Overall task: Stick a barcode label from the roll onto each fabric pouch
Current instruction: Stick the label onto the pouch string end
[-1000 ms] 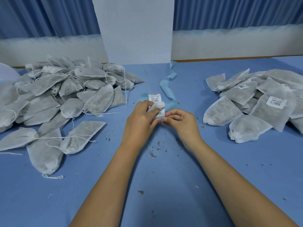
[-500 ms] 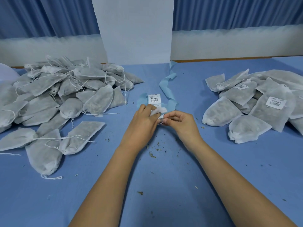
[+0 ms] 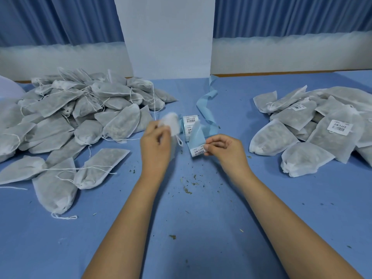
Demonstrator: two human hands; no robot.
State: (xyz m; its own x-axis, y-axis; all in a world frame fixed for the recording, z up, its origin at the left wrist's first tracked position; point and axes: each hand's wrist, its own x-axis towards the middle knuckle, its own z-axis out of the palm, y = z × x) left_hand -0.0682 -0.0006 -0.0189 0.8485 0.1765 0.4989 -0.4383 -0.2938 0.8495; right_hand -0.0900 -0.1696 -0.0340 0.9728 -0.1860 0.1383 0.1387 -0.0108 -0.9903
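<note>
Head view looks down on a blue counter [image 3: 201, 228] with both hands raised just above it, near each other but apart. The left hand [image 3: 156, 146] has its fingers curled round a white fabric pouch [image 3: 170, 122], which is motion-blurred; a loop of its drawstring hangs beside the knuckles. The right hand [image 3: 227, 150] pinches a barcode label [image 3: 198, 152] by its right edge between thumb and forefinger. The label sits at the lower end of a pale blue backing strip [image 3: 196, 135] that stands up from it; whether it is fully free of the strip cannot be told.

Just behind the hands, the label roll [image 3: 190, 122] stands on the counter with printed labels facing the camera. A spent blue liner ribbon [image 3: 207, 101] curls away from it toward the far edge.

To the left lies a big heap of unlabelled pouches [image 3: 80, 109], drawstrings tangled, with a few strays spread nearer the camera. Well apart on the right, a smaller pile of labelled pouches [image 3: 322, 121] shows barcode stickers on several. Bits of dried herb [image 3: 189, 189] are scattered on the counter between the forearms. A white panel [image 3: 169, 35] and blue curtains [image 3: 60, 19] stand behind
</note>
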